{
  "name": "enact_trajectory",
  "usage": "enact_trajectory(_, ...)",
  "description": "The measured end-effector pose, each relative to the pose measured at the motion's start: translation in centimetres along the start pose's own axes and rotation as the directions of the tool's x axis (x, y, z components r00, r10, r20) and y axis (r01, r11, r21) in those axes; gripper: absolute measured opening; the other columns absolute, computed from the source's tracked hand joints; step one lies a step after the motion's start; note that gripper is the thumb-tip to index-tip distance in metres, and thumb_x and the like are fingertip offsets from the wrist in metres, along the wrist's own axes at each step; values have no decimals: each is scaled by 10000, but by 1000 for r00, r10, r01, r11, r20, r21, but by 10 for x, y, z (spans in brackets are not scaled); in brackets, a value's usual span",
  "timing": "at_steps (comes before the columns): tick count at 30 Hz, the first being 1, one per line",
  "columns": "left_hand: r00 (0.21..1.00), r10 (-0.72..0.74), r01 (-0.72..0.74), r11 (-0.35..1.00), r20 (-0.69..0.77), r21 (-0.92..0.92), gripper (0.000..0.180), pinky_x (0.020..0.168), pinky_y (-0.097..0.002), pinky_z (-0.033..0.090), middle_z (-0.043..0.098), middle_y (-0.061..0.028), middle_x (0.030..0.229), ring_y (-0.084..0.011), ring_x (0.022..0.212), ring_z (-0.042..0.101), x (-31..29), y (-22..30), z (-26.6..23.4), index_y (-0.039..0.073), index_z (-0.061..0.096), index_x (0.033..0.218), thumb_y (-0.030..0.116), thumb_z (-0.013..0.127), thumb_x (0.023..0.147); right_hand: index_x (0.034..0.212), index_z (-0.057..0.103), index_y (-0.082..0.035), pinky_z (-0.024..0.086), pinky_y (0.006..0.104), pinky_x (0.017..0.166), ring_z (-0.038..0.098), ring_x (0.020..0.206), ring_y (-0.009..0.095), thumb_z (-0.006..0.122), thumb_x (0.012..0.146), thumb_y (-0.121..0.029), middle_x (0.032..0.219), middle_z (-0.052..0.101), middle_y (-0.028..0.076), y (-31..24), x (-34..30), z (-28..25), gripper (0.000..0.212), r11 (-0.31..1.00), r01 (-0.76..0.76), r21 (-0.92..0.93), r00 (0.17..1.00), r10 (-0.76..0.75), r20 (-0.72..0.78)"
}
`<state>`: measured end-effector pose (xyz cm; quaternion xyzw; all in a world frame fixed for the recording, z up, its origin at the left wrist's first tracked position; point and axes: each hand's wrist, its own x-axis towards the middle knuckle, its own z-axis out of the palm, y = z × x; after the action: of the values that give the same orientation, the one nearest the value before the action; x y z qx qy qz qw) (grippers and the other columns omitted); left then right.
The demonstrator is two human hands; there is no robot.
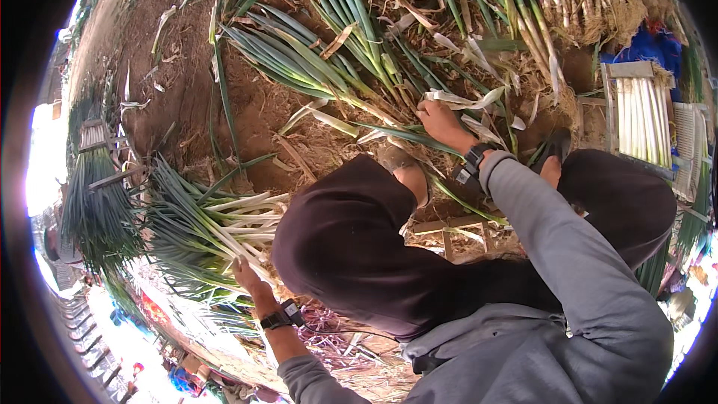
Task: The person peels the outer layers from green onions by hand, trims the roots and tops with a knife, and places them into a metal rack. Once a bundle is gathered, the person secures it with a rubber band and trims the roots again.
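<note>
My left hand (252, 282) is at the lower left, its fingers bent on a pale green onion stalk at the edge of a pile of green onions (191, 217) with white, clean-looking stalks. My right hand (443, 121) reaches forward over the ground, fingers curled at the root ends of untrimmed green onions (299, 67). What its fingertips grip is partly hidden. A loose whitish leaf (482, 99) lies beside that hand, and a long green leaf (411, 135) passes below it. Both wrists wear a black strapped device.
More green onions (516, 7) with dirty roots lie far right. At the right, a wooden frame (609, 108) holds clean white stalks (643, 121). Another bundle (97, 194) stands in a frame at far left. Dry husks litter the soil. Purple peelings (329, 337) lie near my left forearm.
</note>
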<state>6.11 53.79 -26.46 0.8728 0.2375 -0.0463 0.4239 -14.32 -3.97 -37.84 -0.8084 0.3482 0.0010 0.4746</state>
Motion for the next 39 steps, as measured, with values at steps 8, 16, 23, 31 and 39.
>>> enact_trajectory(8,889,-90,201,958,449,-206,452,875,-327,542,637,-143,1186,-214,1057,650,21,1,43,-3,552,1320,300,629,993,949,580,-2,499,527,814,631,948,448,653,887,-249,971,664,243,12,-5,20,265,955,-162,-250,970,201,139)
enact_trajectory(16,813,53,140,949,580,-283,403,805,-294,544,648,-106,1117,-172,966,656,-61,179,137,3,563,1301,279,620,1014,1043,635,22,505,447,819,673,919,324,698,857,-276,980,684,200,12,-2,-24,357,956,-152,250,983,173,-66)
enact_trajectory(23,711,420,-116,861,564,-496,357,839,-298,541,686,-85,1074,-177,953,673,-119,346,143,-5,614,1268,251,602,1020,921,680,-36,452,233,570,560,653,59,661,974,-314,763,642,-4,-75,-34,-123,284,737,-119,665,983,-6,182)
enact_trajectory(31,389,518,-34,834,762,-550,403,970,-360,537,666,-125,1128,-216,1031,657,-264,424,170,-22,574,1315,223,627,1000,955,658,-25,450,263,506,574,591,98,615,1000,-368,751,649,25,-176,-109,-181,349,825,353,440,932,-349,-94)
enact_trajectory(39,313,536,170,780,784,-602,301,869,-347,554,677,-119,1033,-215,979,673,-315,388,250,-4,623,1159,264,605,1021,1135,624,-43,560,368,564,673,644,243,703,920,-207,858,692,92,-158,-136,-149,282,780,552,-294,726,-624,-291)
